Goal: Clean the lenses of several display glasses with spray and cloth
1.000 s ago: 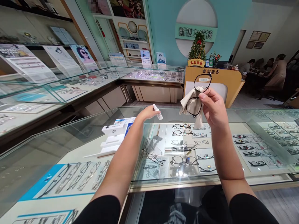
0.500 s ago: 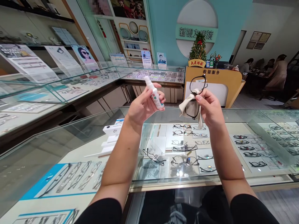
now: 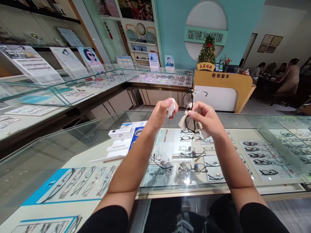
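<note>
My left hand is closed around a small white spray bottle, its thumb on the top and the bottle turned toward the glasses. Just right of it, my right hand pinches a pair of dark-framed eyeglasses near the bridge. The glasses are held on end, one lens above the other, with a temple sticking out to the right. A cream cleaning cloth is bunched in the same hand behind the lenses and hangs down. Both hands are above the glass display case, apart from each other.
Below is a glass display case with rows of eyeglasses inside. White stepped boxes stand at its left part. A wooden cashier counter is beyond. Several people, one a standing person, are far right.
My left hand has moved right and turned the spray bottle toward the glasses. My right hand has shifted left and rotated the glasses, so the lenses face the bottle.
</note>
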A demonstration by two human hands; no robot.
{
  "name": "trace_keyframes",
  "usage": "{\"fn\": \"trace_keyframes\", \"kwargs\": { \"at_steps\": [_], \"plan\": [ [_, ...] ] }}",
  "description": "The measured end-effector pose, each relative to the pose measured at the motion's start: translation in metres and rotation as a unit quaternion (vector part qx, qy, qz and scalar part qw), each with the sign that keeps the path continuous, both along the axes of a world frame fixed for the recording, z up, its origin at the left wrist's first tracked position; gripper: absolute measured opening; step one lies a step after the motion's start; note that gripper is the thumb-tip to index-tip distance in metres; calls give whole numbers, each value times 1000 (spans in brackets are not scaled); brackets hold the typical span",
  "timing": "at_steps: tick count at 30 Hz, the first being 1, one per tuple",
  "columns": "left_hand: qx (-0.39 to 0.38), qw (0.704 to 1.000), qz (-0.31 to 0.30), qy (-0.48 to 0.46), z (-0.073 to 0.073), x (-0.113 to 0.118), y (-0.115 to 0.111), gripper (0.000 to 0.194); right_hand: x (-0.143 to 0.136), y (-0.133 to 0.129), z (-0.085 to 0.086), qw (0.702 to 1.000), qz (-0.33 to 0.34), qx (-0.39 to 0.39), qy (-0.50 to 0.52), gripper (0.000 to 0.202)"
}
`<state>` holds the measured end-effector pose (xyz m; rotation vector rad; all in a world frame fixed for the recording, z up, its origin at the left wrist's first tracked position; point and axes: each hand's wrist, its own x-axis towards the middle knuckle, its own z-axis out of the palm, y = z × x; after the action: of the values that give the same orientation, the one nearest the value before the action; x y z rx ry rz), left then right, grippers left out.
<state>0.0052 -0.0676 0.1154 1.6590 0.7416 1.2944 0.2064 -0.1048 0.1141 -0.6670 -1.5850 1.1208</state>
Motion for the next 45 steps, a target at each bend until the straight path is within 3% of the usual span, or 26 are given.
{"fn": "trace_keyframes", "kwargs": {
  "at_steps": [3, 6, 10, 13, 18, 23, 27, 31, 36, 40, 45],
  "plan": [
    [60, 995, 52, 60, -6, 5, 1, 56, -2, 1, -3, 1000, 6, 6, -19, 52],
    [88, 991, 64, 73, -8, 7, 0, 54, -3, 2, -5, 999, 13, 20, -34, 51],
    [43, 999, 19, 2, -8, 6, 3, 57, -2, 3, -4, 1000, 18, 9, -10, 52],
    [0, 999, -15, -34, -7, 2, 6, 59, -1, 9, -3, 998, -19, 6, 56, 55],
    [4, 997, -57, 58, -5, 0, 2, 56, 0, 20, -6, 989, -68, -4, 135, 57],
    [74, 981, 19, 176, -11, 9, -8, 52, -3, 17, -5, 989, -111, 26, 93, 55],
    [88, 982, 47, 162, -14, 13, -7, 53, -5, 14, -4, 988, -123, 40, 84, 53],
    [69, 988, 21, 136, -14, 4, 8, 54, -2, 18, -5, 983, -118, 16, 140, 55],
    [40, 980, 96, 167, -19, -19, 37, 32, 2, 25, -6, 979, -111, -3, 172, 57],
    [14, 936, 151, 318, -32, -36, 59, 34, 3, 26, -6, 979, -109, -12, 174, 58],
    [-33, 893, 105, 437, -58, -47, 88, 24, 5, 24, -4, 985, -87, -8, 152, 56]
  ]
}}
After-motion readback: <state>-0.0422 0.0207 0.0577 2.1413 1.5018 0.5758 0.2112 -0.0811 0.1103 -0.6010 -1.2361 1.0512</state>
